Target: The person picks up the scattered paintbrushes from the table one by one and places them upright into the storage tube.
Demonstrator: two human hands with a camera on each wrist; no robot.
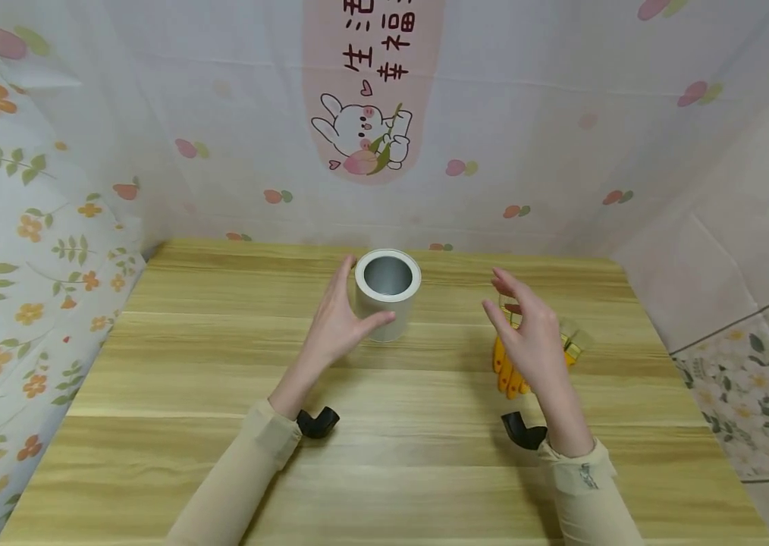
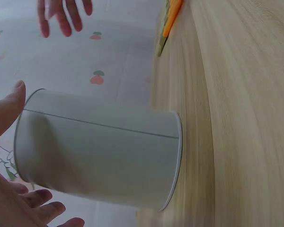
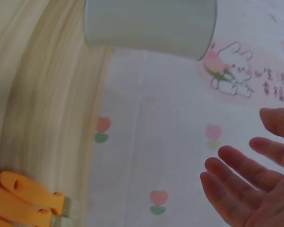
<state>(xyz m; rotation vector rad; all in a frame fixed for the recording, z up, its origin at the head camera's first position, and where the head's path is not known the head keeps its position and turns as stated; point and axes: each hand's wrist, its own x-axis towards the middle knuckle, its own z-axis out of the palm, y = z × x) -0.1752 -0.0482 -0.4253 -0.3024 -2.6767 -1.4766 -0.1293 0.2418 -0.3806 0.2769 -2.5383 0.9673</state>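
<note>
A white cylindrical canister with a pale rim and grey metallic inside stands upright, open at the top, near the table's back edge. My left hand is at its left side, thumb in front and fingers spread towards the back; whether the skin touches the wall is unclear. In the left wrist view the canister lies between thumb and fingers. My right hand hovers to the right, fingers apart and loosely bent, holding nothing. Below it lie several paintbrushes with orange handles, partly hidden by that hand.
The wood-patterned table reaches back to a white printed curtain with a rabbit picture. Patterned cloth hangs along the left side. A bent black piece shows beside the left wrist, another beside the right.
</note>
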